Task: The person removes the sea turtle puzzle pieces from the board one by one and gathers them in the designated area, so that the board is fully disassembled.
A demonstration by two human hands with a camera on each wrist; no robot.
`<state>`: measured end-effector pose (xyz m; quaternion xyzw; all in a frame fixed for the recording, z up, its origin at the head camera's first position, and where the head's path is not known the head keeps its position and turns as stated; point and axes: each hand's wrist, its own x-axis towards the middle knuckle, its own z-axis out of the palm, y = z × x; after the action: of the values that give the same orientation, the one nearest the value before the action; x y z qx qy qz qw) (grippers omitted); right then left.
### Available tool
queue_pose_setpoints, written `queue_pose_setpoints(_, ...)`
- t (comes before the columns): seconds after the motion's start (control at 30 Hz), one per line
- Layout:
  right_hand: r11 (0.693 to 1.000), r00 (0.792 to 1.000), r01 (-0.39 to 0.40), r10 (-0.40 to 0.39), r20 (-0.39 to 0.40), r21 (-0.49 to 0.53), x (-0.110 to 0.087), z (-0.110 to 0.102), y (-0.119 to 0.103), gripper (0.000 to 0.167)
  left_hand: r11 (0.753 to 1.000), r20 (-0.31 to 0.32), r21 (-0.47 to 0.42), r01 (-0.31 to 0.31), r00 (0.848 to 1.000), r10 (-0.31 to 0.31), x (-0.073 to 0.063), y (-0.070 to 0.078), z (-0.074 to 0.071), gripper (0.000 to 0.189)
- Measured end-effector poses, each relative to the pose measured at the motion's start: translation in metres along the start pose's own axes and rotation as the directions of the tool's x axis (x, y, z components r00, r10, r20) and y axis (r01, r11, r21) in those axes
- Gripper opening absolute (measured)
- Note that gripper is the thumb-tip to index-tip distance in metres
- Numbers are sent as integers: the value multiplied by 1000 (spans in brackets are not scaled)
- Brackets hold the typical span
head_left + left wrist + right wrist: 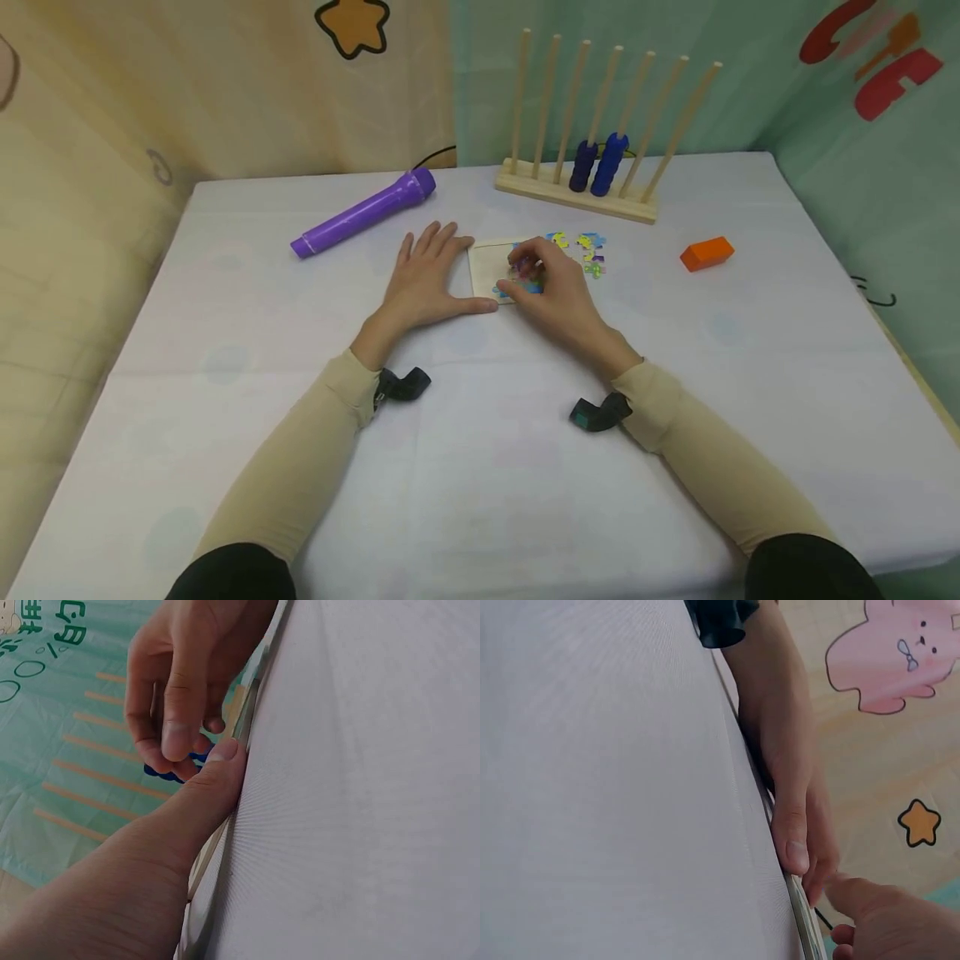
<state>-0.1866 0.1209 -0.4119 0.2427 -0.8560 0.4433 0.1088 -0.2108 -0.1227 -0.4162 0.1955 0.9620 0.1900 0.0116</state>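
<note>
My left grip (426,279), fingers spread, touches the left end of the board (486,265); my right grip (557,290) bends over it, holding what I cannot tell. Puzzle pieces (595,270) lie just right.

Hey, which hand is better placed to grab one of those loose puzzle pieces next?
Probably the right hand: it is over the puzzle board, close to the loose pieces to its right. The left hand lies at the board's left edge, farther from them.
</note>
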Motion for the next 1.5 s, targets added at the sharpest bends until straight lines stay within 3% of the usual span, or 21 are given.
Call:
queue_pose_setpoints(0.13,997,997,47,-43,68,-62,-4,2,6,42,1000,7,5,2,1000,-2,0,0,0,112)
queue_pose_setpoints(0.3,988,989,127,-119,92,-87,-4,3,11,40,1000,10,16,2,1000,-3,0,1,-1,112)
queue_pose_setpoints(0.7,968,969,149,-101,227,-203,3,1,3,39,1000,7,11,2,1000,-2,0,3,-6,112)
queue_pose_setpoints(1.5,991,988,128,-125,90,-35,-3,1,9,20,1000,12,-1,4,1000,-4,1,3,-3,113)
